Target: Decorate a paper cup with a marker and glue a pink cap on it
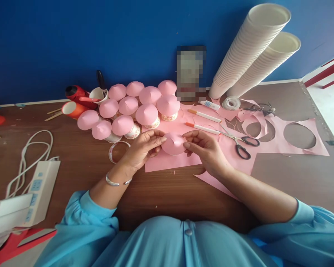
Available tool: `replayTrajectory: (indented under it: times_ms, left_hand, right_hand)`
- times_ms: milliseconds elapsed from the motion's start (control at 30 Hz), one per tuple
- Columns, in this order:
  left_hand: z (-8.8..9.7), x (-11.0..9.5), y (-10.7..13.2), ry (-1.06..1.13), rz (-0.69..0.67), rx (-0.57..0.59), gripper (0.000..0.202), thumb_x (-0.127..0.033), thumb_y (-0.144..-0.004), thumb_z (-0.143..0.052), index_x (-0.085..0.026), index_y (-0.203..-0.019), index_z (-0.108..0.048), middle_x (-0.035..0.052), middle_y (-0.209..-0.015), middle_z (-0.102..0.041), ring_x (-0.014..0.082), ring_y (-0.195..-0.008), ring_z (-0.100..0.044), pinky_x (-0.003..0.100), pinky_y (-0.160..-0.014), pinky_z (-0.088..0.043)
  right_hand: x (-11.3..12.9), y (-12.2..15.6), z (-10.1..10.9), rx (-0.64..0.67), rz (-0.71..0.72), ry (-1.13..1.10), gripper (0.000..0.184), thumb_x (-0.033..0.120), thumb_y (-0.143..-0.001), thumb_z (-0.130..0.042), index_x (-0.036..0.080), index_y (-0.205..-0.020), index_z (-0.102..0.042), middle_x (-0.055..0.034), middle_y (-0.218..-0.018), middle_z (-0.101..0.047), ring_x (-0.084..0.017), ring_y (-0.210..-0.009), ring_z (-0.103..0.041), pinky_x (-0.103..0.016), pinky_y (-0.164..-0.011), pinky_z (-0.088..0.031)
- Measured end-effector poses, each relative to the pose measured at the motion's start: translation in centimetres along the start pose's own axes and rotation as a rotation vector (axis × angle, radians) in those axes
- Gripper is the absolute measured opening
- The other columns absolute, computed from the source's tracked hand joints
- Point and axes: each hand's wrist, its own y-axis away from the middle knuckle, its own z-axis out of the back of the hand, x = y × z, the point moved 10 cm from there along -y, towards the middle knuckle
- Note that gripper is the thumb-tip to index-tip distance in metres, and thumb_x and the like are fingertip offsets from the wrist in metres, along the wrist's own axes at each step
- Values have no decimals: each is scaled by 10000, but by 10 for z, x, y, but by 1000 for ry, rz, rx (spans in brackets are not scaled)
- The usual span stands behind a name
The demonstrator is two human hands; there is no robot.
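Observation:
Between my two hands is a pink paper cone (173, 144), shallow and pointing up, over the pink paper sheet. My left hand (148, 145) pinches its left edge between thumb and fingers. On the opposite edge, my right hand (200, 148) grips it the same way. Behind my left hand stand several small cups topped with similar pink cones (147, 114), some with a patterned band. A pair of scissors (241, 142) with black handles lies to the right of my right hand, near two white-and-orange markers (204, 128).
Two tall stacks of white paper cups (247, 48) lean at the back right. Cut pink paper (321, 142) with round holes spreads over the right side. A roll of tape (231, 104) lies behind it. At left are a power strip (41, 193) and a white cable (23, 159).

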Motion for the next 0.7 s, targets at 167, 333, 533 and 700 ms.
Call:
replayTrajectory:
  times_ms: [167,333,533,700]
  left_hand:
    - [0,4,-5,5,-2,23,346,-339,-707,-903,-175,-927,-693,-53,-691,-579,39,-542,-492,151,-464,-342]
    - [-2,4,-7,6,-16,39,324,-343,-715,-896,-172,-880,-676,-56,-672,-556,37,-532,-479,153,-464,-333]
    - [-2,2,-8,25,-33,20,326,-357,-720,-886,-167,-817,-639,-56,-655,-552,40,-525,-471,160,-473,-339]
    - [-4,5,-11,52,-9,19,316,-351,-723,-876,-161,-797,-634,-53,-641,-550,52,-543,-482,163,-478,-337]
  right_hand:
    - [-5,-2,1,3,-26,-15,386,437,-758,-858,199,-1002,-677,25,-755,-649,-116,-648,-601,-265,-601,-521]
    - [-9,-3,2,-4,-44,-20,357,429,-763,-852,204,-991,-693,17,-765,-656,-122,-667,-596,-262,-602,-512]
    - [-4,-3,2,-26,-9,-34,335,415,-754,-855,209,-976,-711,8,-802,-670,-119,-695,-581,-261,-627,-515]
    - [-6,-4,2,-26,-33,-34,323,409,-769,-834,213,-990,-704,20,-778,-645,-113,-675,-558,-261,-628,-508]
